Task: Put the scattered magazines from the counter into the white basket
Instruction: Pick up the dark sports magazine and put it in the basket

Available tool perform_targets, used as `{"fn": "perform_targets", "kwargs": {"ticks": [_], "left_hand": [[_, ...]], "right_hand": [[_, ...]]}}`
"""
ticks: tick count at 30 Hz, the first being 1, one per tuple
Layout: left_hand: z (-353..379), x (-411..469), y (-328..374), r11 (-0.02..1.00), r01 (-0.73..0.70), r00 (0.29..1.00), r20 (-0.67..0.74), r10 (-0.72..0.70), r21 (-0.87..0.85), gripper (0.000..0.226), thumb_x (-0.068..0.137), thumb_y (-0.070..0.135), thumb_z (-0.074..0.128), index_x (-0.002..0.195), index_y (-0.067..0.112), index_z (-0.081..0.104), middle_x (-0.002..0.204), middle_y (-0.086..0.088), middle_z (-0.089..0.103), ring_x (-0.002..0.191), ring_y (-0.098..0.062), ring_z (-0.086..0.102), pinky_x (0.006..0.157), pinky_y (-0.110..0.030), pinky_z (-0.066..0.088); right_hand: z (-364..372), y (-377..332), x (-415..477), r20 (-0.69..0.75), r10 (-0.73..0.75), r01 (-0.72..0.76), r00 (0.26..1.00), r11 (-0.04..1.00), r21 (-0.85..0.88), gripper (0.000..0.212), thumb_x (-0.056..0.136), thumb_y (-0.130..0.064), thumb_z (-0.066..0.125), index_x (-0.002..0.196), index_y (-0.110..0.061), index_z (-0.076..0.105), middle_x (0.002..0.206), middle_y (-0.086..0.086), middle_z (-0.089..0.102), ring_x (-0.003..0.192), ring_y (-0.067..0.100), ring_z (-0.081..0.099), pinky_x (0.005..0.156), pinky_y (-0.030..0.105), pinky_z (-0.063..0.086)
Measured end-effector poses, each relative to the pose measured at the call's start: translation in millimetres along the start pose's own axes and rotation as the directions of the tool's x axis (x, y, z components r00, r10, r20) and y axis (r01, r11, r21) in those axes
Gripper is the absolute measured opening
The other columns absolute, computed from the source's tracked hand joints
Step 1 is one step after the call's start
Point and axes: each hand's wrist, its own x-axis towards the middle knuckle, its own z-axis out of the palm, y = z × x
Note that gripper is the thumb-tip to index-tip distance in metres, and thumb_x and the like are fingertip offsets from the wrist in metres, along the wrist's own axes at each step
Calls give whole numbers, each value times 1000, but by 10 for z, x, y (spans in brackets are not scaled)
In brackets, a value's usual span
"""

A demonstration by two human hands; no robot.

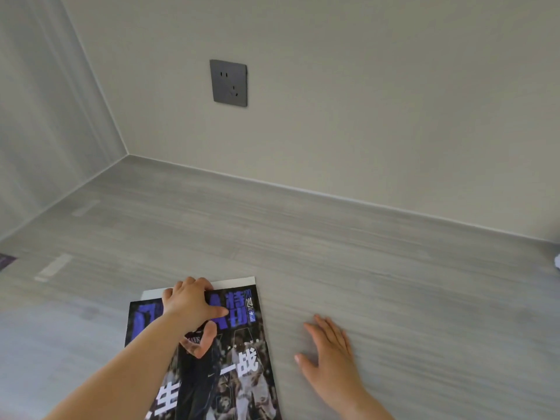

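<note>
Left hand (194, 307) grips the far edge of the dark-covered magazine (239, 359) lying flat at the front of the surface (363, 253); right hand (330, 356) rests flat beside it, released, holding nothing. Risk — the lift may catch only the cover, or leave the white sheet (235, 282) under the far edge behind. White basket not in view — a white scrap (557, 262) at the right border and a purple corner (6, 261) at the left are cut off, unidentifiable.
</note>
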Motion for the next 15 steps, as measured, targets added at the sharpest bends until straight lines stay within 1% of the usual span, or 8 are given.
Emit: {"fn": "perform_targets", "kwargs": {"ticks": [2,4,5,7,9,11,13,15], "left_hand": [[27,23,78,1000,-22,999,-30,21,-6,43,74,50,62,110,27,54,118,1,54,115,-19,44,101,-34,27],[40,51,156,998,-34,998,-60,31,-48,29,78,46,59,99,26,60,113,1,57,112,-19,45,99,-33,28],[49,61,197,997,-46,997,-65,43,-59,25,80,45,57,95,26,61,111,1,58,112,-19,46,99,-33,28],[76,74,280,995,-88,995,-58,85,-55,22,82,45,55,91,26,63,108,3,60,111,-18,46,100,-33,27],[111,69,322,990,-116,992,-68,110,-84,15,82,43,55,83,29,61,106,4,60,110,-18,47,101,-33,25],[144,44,316,980,-132,987,-109,117,-145,9,81,40,57,78,31,56,110,4,59,112,-18,46,101,-33,25],[191,13,266,963,-150,983,-141,120,-223,8,81,35,59,87,29,60,117,4,57,116,-19,43,102,-34,25],[226,-18,219,949,-153,984,-136,120,-276,19,81,32,61,99,26,62,121,3,54,120,-19,40,103,-34,25]], "right_hand": [[-16,-40,23,-37,59,-57,998,997,49,53,88,-41,45,135,-25,27,150,-7,20,138,11,13,112,24,6],[-25,-82,48,-55,98,-92,994,990,109,49,87,-41,46,131,-23,35,143,-5,35,131,13,28,107,21,19],[-29,-107,65,-43,126,-118,991,980,161,47,87,-40,48,130,-22,38,139,-2,41,127,13,35,103,20,24],[-37,-173,103,43,203,-207,978,937,282,47,86,-38,51,127,-18,41,129,1,51,120,14,45,95,19,33],[-19,-249,133,178,270,-320,946,867,383,49,84,-36,55,126,-15,42,120,4,58,113,16,52,91,21,38],[26,-333,132,266,288,-378,920,827,416,51,80,-36,59,124,-15,43,115,4,60,108,17,55,91,24,40],[60,-418,129,288,290,-384,913,848,365,47,77,-36,61,117,-17,46,112,2,59,104,17,56,87,24,42],[94,-484,138,302,286,-378,909,871,314,27,76,-33,61,98,-21,50,99,-1,58,98,18,56,78,23,40]]}}
